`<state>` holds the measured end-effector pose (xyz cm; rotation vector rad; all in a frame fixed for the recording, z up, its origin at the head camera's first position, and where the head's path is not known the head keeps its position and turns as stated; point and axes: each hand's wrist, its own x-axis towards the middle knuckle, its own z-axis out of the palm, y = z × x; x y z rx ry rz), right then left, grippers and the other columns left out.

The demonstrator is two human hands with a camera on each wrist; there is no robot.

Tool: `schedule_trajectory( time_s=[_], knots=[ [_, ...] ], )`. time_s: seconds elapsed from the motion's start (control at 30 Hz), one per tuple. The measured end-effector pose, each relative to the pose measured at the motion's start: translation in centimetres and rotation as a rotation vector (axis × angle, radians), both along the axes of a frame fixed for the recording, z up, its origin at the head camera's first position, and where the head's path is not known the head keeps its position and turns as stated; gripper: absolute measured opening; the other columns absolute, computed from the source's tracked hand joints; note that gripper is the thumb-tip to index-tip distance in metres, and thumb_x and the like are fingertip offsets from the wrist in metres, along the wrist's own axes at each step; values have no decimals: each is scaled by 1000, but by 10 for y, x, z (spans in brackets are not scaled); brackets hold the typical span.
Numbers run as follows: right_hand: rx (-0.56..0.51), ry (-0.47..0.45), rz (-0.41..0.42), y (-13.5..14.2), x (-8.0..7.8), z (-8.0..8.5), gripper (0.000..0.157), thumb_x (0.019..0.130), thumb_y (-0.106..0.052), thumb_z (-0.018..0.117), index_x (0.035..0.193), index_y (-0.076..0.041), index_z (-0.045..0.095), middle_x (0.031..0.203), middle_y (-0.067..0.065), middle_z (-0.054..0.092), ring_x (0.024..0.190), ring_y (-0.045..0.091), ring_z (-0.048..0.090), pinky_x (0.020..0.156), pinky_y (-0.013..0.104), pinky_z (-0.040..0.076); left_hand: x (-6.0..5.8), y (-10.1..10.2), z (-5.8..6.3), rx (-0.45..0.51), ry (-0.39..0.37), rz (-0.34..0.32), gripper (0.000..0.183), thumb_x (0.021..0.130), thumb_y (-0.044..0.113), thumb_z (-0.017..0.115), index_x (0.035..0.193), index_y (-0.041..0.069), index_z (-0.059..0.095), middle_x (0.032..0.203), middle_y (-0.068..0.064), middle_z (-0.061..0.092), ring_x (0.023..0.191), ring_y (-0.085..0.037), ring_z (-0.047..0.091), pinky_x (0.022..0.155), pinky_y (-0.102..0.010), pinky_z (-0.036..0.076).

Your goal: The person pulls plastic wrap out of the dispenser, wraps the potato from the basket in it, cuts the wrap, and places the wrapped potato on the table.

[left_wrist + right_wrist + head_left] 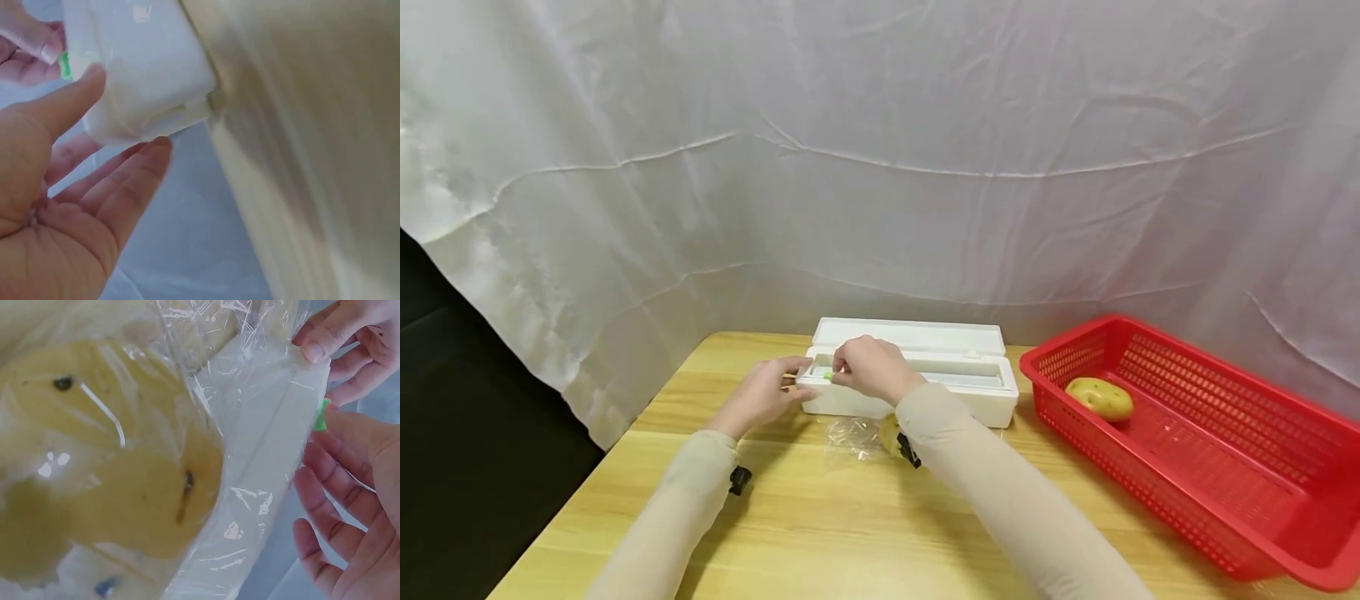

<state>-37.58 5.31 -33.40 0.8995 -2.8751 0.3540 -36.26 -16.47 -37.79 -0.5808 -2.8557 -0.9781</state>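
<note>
A long white cling film dispenser (844, 403) stands on the table with its lid (917, 335) raised at the back. My left hand (762, 393) holds the dispenser's left end, thumb at one side and fingers at the other. Over the same end, my right hand (874, 367) pinches a small green slider (322, 416) on the edge of the box. Clear cling film (852, 437) spreads from the front of the dispenser over a potato (119, 469), which my right forearm partly hides in the head view.
To the right stands a red perforated basket (1150, 467) with another potato (1101, 398) inside, near its left wall. The wooden table (820, 533) ends at a pale curtain (917, 167) behind. A black area lies beyond the table on the left.
</note>
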Motion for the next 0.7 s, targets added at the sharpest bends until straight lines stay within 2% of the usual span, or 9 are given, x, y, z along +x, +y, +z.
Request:
schedule_trajectory(
  time_s=[0.13,0.33,0.47,0.6,0.7],
  knots=[
    [6,0,9,-4,1,2,18,102,-32,76,111,-18,84,93,-5,79,77,8,65,73,34,58,3,-2,4,4,-34,-3,66,102,28,76,155,-1,51,141,-32,65,125,-44,71,103,-52,60],
    [-9,21,23,-8,0,-1,13,102,-24,75,97,-18,85,88,-8,77,73,7,58,69,29,51,1,2,-2,4,-23,50,67,103,41,72,158,7,52,142,-31,66,126,-44,70,105,-58,57],
    [-30,20,32,-10,-1,-2,16,101,-15,73,91,-14,84,79,-7,71,70,8,54,67,28,48,0,5,-7,11,-12,79,63,103,40,73,157,13,56,143,-28,66,125,-41,71,100,-54,59],
    [-45,-1,17,-10,-3,-3,16,102,-15,73,90,-12,83,78,-7,68,71,8,53,69,27,48,-2,5,-8,4,8,79,60,102,40,74,155,17,58,145,-24,66,115,-32,72,94,-48,59],
    [-58,-14,6,-8,-3,-3,15,103,-17,74,91,-14,84,82,-7,72,72,8,55,71,28,50,-4,5,-8,-13,16,76,60,102,43,73,155,19,58,147,-23,66,93,-23,69,91,-45,56]
  ],
)
